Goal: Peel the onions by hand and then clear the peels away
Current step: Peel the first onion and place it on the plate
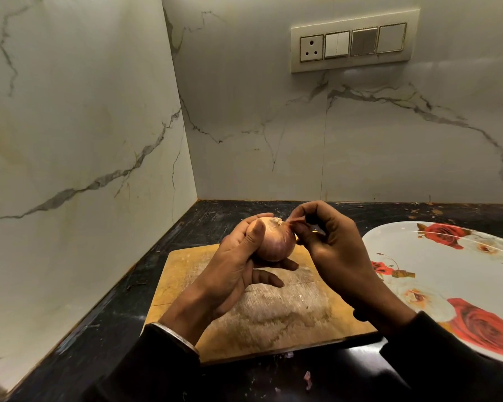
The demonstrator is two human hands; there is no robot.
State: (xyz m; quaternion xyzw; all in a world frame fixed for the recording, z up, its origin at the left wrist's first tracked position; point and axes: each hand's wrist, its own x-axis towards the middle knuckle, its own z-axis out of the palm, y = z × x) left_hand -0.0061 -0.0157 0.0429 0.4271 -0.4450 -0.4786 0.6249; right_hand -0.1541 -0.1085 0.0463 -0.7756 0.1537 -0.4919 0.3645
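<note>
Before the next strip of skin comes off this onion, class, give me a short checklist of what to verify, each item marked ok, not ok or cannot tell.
1. Onion steady in the left hand: ok, fingers and thumb curl round it above the board.
2. Right hand has a grip on loose skin: ok, its fingertips pinch a flap at the onion's top.
3. Cutting board under the hands to catch peel: ok.
4. Plate within sight for the peeled onion: ok, beside the board on the right.
5. Skin already removed elsewhere: cannot tell, the far side is hidden.
6. Countertop free of scraps: not ok, small bits lie near the front edge.
</note>
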